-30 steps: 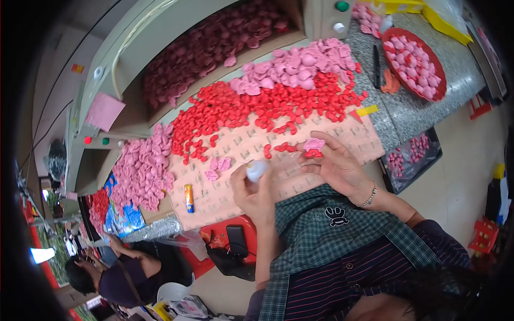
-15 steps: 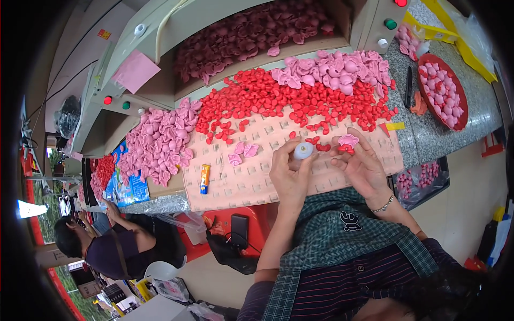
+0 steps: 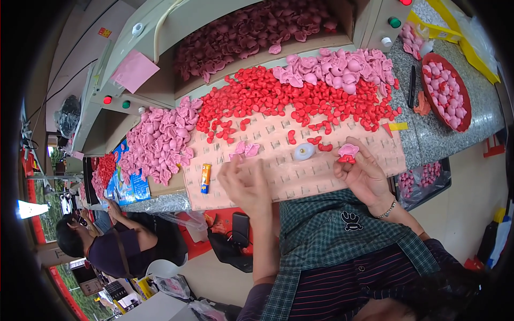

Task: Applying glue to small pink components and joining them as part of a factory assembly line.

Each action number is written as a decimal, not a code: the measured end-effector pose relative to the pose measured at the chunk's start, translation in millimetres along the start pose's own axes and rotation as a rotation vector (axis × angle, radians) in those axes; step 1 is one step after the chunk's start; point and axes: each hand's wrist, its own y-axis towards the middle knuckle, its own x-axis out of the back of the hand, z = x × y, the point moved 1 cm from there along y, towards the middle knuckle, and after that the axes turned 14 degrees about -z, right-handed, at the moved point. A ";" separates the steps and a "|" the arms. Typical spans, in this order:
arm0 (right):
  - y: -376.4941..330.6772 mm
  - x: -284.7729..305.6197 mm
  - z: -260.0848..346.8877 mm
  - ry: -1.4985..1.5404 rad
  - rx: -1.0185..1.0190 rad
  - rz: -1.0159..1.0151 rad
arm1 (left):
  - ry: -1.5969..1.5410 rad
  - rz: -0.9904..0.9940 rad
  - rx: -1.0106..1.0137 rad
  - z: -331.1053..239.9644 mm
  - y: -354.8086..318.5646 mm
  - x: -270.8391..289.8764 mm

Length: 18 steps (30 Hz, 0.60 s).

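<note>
My left hand hangs over the patterned pink cloth, fingers apart and slightly blurred, holding nothing. Its fingertips are close to a few loose pink shell-like pieces, partly covering one. At the right, my right hand pinches a small pink-and-red moulded piece, pink part on top and red part below. Between the hands, a round white disc-like object with a small yellowish centre rests on the cloth. A few red bean-shaped pieces lie beside it.
Beyond the cloth spread heaps of red pieces and pink pieces. A glue-stick-like tube stands out at left. A red bowl of pink balls sits at right, near a black pen-like tool. Another person works at far left.
My left hand has let go of the white disc-like object, now on the cloth, and moved left toward the loose pink pieces. The right hand still holds its pink-and-red piece.
</note>
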 end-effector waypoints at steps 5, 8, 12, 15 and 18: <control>-7.2 -1.0 -11.5 -0.019 -0.069 0.042 | 0.163 0.023 -0.062 19.8 29.6 4.2; -9.3 -1.4 -12.6 -0.035 -0.110 0.059 | 0.187 0.010 -0.099 29.0 33.5 5.1; -13.2 -1.8 -13.1 -0.048 -0.121 0.065 | 0.118 -0.028 0.025 39.5 32.8 22.0; -13.1 -4.1 -14.0 -0.042 -0.145 0.077 | 0.134 0.000 0.070 44.4 29.7 31.8; -13.5 -4.6 -16.1 -0.031 -0.173 0.085 | 0.259 0.035 -0.055 40.8 26.2 40.1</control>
